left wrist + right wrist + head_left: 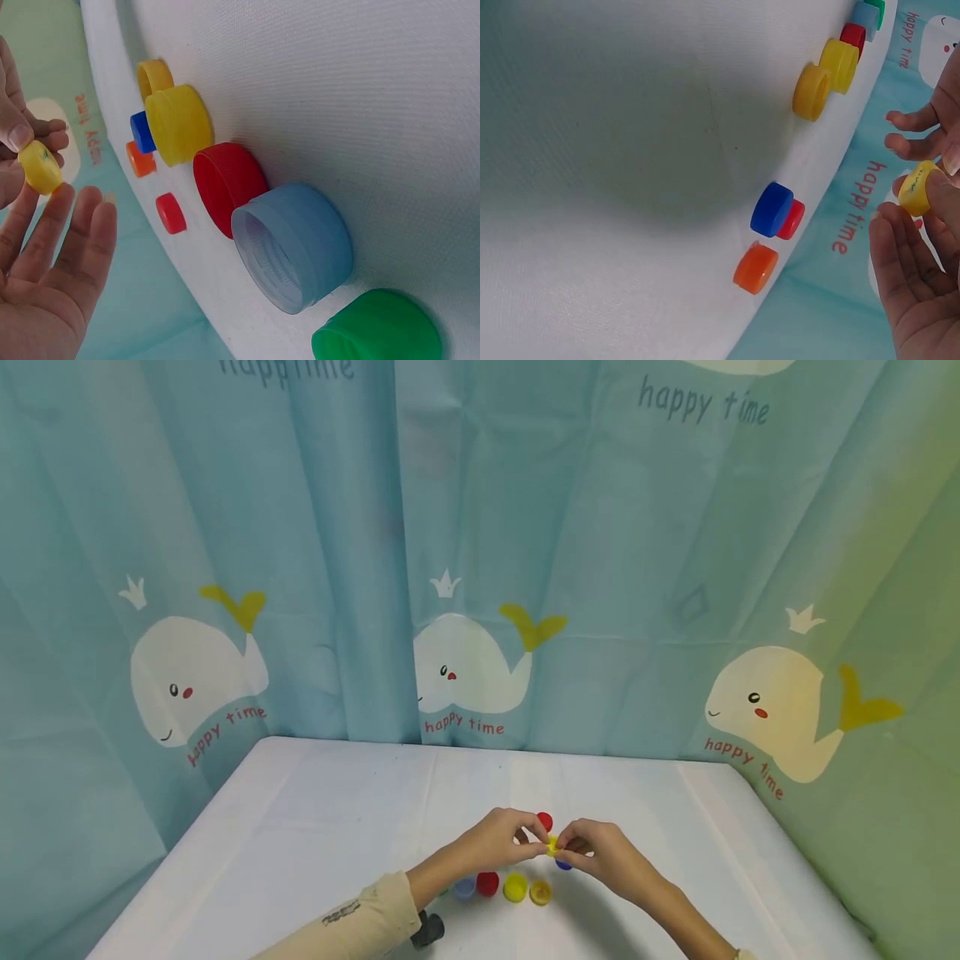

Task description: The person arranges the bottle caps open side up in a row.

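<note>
A small yellow bottle cap (pixel 552 846) with dark marks on its top is held up above the table between both hands. My left hand (pixel 504 841) pinches it from one side with thumb and finger. From the other side my right hand (pixel 606 853) pinches it too. In the left wrist view the cap (pixel 40 166) is tilted, and the other fingers of the left hand (pixel 52 292) are spread loosely. The right wrist view shows the cap (pixel 917 187) at the fingertips of the right hand (pixel 919 285).
On the white table (pixel 330 827) stand a green cap (pixel 379 330), a light blue cap (pixel 300 247), a red cap (pixel 229 187), a yellow cap (pixel 180 124) and a darker yellow cap (pixel 811 91) in a row. Apart lie a blue cap (pixel 771 210), a small red cap (pixel 791 220) and an orange cap (pixel 755 268).
</note>
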Tool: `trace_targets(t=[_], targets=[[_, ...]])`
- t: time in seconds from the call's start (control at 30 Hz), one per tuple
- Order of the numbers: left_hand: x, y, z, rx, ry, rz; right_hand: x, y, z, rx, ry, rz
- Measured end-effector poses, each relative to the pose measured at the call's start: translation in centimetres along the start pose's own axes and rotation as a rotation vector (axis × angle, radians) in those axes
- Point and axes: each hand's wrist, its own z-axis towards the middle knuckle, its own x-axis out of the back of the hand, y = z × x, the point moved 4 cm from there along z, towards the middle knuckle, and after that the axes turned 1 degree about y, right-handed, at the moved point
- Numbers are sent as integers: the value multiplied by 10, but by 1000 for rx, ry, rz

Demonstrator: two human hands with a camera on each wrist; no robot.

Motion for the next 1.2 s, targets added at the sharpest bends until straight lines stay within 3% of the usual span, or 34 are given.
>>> trace_targets(t=[0.2,0.33,0.57,0.8,1.2], targets=[[-4,-2,1,-12,-27,36,-3,3,-3,60,16,-30],[-11,-2,0,-31,-80,79,-6,7,-9,76,7,-58],[-22,-3,3,-30,-183,160,-7,12,-16,63,-24,-135],[-27,-2,2,-10,-291,214,-12,16,-18,49,-68,-127],[-39,1,-1,5,-415,276,-25,22,-21,57,-111,-250]])
